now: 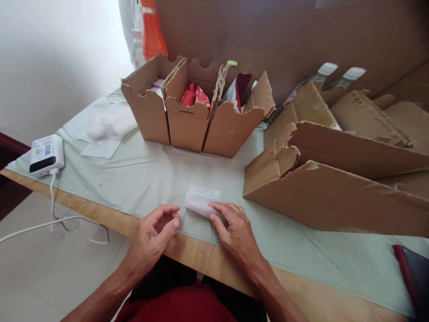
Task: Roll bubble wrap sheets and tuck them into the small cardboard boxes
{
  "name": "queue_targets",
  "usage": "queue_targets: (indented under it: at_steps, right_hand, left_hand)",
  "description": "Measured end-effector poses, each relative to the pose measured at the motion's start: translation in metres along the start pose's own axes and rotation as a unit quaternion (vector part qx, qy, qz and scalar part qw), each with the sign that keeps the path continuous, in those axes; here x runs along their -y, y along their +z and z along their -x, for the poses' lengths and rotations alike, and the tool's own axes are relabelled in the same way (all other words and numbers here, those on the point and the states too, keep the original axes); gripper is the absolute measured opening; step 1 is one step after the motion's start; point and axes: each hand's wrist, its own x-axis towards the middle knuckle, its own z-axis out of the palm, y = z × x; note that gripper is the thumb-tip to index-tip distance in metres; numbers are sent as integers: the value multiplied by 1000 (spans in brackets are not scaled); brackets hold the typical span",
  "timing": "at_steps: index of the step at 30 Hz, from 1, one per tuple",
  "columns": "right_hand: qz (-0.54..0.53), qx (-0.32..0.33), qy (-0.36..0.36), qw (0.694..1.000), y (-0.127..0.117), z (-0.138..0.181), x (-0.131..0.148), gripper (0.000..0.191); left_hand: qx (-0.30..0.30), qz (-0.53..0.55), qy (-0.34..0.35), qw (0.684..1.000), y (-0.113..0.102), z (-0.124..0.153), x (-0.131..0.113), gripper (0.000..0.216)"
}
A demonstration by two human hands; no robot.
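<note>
A small sheet of clear bubble wrap (203,195) lies near the table's front edge, partly folded or rolled over. Whether something is inside the fold I cannot make out. My right hand (233,223) grips its right end between thumb and fingers. To the left of the wrap, my left hand (157,228) hovers at the edge with curved fingers, thumb apart from them, holding nothing.
Three cardboard bins (186,125) with small packages stand at the back. Larger cardboard bins (335,197) fill the right side. More bubble wrap (103,132), a white cabled device (47,154) and a dark phone-like object (415,273) lie on the green cloth (140,174).
</note>
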Motion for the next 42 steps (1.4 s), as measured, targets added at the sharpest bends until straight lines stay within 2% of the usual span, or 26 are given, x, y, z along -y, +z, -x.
queue_targets:
  at_steps: [2, 4, 6, 8, 10, 12, 14, 15, 17, 20, 22, 25, 27, 29, 31, 32, 34, 36, 38, 40, 42]
  right_hand:
    - [-44, 0, 43, 998, -3, 6, 7, 20]
    - [-82, 18, 57, 995, -5, 13, 17, 18]
    - [-104, 34, 47, 993, -7, 19, 25, 17]
    - [-97, 11, 23, 995, -8, 25, 28, 15]
    - [-81, -44, 21, 996, -12, 29, 24, 18]
    - [-105, -75, 54, 990, -18, 33, 18, 31]
    - [-176, -45, 102, 978, -24, 36, 16, 46]
    - [-214, -13, 119, 970, -26, 38, 17, 47]
    - [-245, 33, 124, 961, -29, 42, 23, 35]
    - [-194, -3, 93, 977, -26, 49, 31, 15]
    - [-182, -43, 87, 979, -23, 55, 33, 20]
    - [-220, -55, 103, 968, -22, 67, 28, 34]
    - [-240, -71, 119, 961, -25, 74, 22, 33]
    - [-246, -101, 140, 954, -34, 79, 16, 22]
    - [-244, -130, 153, 949, -52, 82, 11, 15]
    - [-242, -148, 154, 947, -66, 82, 8, 12]
    - [-235, -191, 143, 942, -101, 83, 4, 11]
    - [-209, -237, 124, 941, -142, 81, -2, 13]
    - [-138, -295, 110, 939, -184, 76, -6, 16]
    - [-17, -367, 112, 923, -221, 65, -8, 19]
    - [117, -393, 98, 907, -249, 50, -8, 18]
  left_hand:
    - [67, 127, -81, 986, 7, 7, -4, 41]
    - [108, 207, -99, 967, 18, 8, -7, 44]
    - [104, 243, -97, 960, 31, 6, -7, 40]
    - [84, 260, -100, 957, 39, 5, -6, 38]
    - [78, 268, -102, 955, 42, 5, -4, 37]
    - [89, 269, -92, 954, 42, 8, -3, 34]
    - [111, 252, -79, 958, 41, 11, -5, 29]
    - [120, 230, -72, 963, 41, 13, -6, 26]
    - [116, 171, -52, 977, 41, 14, -8, 22]
    - [75, 115, -23, 990, 44, 12, -5, 25]
    - [70, 116, -23, 991, 48, 10, 0, 29]
    - [78, 139, -49, 986, 57, 9, 5, 32]
    - [79, 161, -64, 982, 65, 9, 5, 34]
    - [95, 171, -73, 978, 72, 10, 0, 36]
    - [132, 174, -49, 975, 77, 8, -9, 37]
    - [152, 175, -9, 973, 78, 6, -15, 37]
    - [167, 153, 112, 967, 82, -1, -34, 42]
    - [121, 76, 251, 957, 90, -13, -59, 54]
    - [44, -29, 353, 934, 105, -29, -85, 64]
    - [11, -92, 409, 908, 125, -46, -107, 65]
    - [26, -114, 415, 902, 145, -61, -119, 56]
